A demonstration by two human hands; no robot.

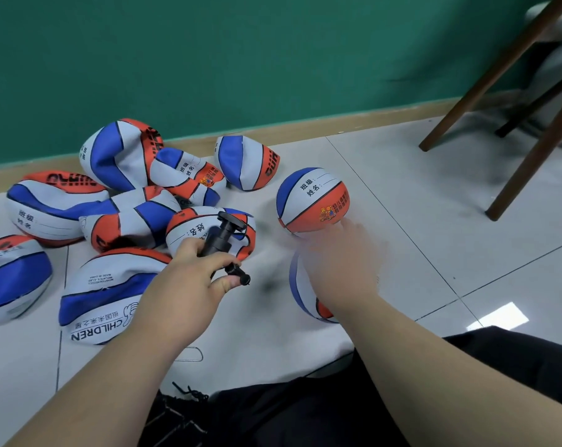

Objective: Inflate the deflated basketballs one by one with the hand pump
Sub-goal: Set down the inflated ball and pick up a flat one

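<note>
Head view. Left grip (189,280): fingers and thumb curled round the barrel of the black hand pump (220,241), a full hold. The thumb lies just beside the short nozzle stub (241,276), which sticks out to the right. The pump's T-handle (231,221) points up and away, over the pile.

Right grip (341,262): motion-blurred, fingers stretched out and spread, holding nothing. The index tip sits at the lower edge of the inflated basketball (312,200); contact cannot be told through the blur. The palm is above a second ball (302,295), of which only a white, blue and orange edge shows; whether the palm rests on it cannot be told.

Inflated basketball: round and taut, with blue, white and orange panels, printed characters and a small cartoon mark. It stands alone on the floor (402,188), right of the pile.

Deflated basketballs (128,221): heaped on the floor left of centre, caved in and folded, same colours, several overlapping. The nearest, printed "CHILDREN" (105,304), lies partly under the left forearm.

Pose: both forearms are bare and reach forward from the bottom edge, the right one crossing dark trousers (305,414). Green wall (273,59) behind; wooden chair legs (492,75) upper right.
</note>
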